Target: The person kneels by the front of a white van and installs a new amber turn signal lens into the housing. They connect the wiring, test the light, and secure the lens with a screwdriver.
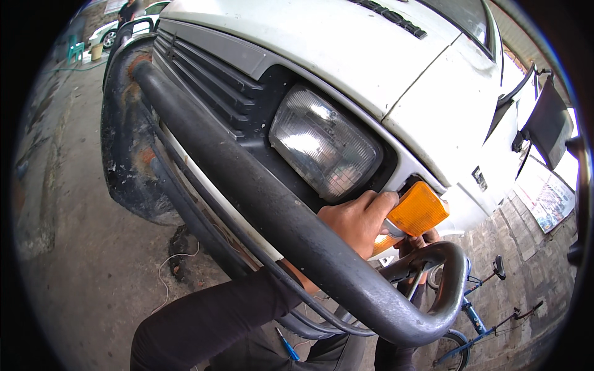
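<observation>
An orange turn signal lamp sits at the front corner of the white vehicle, tilted away from the body with a dark gap above it. My left hand is closed on its near side, thumb and fingers against the lamp. Below the lamp, my right hand has its fingers bent together near the lower edge; what they hold, if anything, is hidden. Part of the right forearm disappears behind the black bull bar. My left forearm reaches up between the bars. The headlight is just left of the lamp.
The bull bar's curved end loops around close to my right hand. A blue-handled screwdriver lies low, near my legs. A blue bicycle stands at the right. Farther off are a side mirror, a person and a parked car.
</observation>
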{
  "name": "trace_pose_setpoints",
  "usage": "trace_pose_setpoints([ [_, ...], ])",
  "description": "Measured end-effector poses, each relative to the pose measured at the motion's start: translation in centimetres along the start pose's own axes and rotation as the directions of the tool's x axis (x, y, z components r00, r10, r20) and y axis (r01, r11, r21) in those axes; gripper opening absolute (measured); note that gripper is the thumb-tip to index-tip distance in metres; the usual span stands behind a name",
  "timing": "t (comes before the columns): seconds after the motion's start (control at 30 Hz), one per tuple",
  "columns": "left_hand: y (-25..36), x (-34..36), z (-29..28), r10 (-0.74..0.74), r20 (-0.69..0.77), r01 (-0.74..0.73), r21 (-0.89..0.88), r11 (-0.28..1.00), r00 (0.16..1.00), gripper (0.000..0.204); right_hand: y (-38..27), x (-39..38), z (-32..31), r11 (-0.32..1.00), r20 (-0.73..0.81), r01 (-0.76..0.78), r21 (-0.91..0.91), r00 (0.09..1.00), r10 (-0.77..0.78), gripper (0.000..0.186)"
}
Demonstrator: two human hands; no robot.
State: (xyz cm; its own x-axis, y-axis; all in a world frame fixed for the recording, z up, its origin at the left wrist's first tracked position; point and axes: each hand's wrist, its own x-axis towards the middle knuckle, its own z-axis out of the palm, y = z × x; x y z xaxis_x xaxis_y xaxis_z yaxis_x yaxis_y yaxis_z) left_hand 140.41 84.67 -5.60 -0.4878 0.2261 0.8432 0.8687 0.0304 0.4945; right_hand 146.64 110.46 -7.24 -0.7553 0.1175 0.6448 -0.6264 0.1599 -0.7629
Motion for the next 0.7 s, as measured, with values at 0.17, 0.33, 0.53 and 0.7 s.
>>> trace_pose_setpoints([
  [0.17,0.0,0.4,0.2,-0.078,0.016,0.079,-0.039,0.996,0.997,0.034,0.1,-0.1,0.0,0.999,-0.023,0.016,-0.052,1.0,-0.018,0.031],
  [0.33,-0.1,0.7,0.1,-0.08,0.047,0.083,-0.062,0.995,0.996,0.031,0.0,0.1,-0.2,0.999,-0.014,0.008,-0.042,1.0,-0.009,0.031],
  [0.53,-0.3,0.8,0.2,-0.06,0.03,0.062,-0.07,0.996,0.998,0.033,1.5,0.6,-0.5,0.985,-0.055,0.17,-0.019,0.984,-0.17,0.028],
  [0.7,-0.4,0.8,0.5,-0.036,0.007,0.037,-0.063,0.997,0.999,0.032,2.3,0.5,-0.8,0.98,-0.085,0.198,0.014,0.977,-0.196,0.029],
])
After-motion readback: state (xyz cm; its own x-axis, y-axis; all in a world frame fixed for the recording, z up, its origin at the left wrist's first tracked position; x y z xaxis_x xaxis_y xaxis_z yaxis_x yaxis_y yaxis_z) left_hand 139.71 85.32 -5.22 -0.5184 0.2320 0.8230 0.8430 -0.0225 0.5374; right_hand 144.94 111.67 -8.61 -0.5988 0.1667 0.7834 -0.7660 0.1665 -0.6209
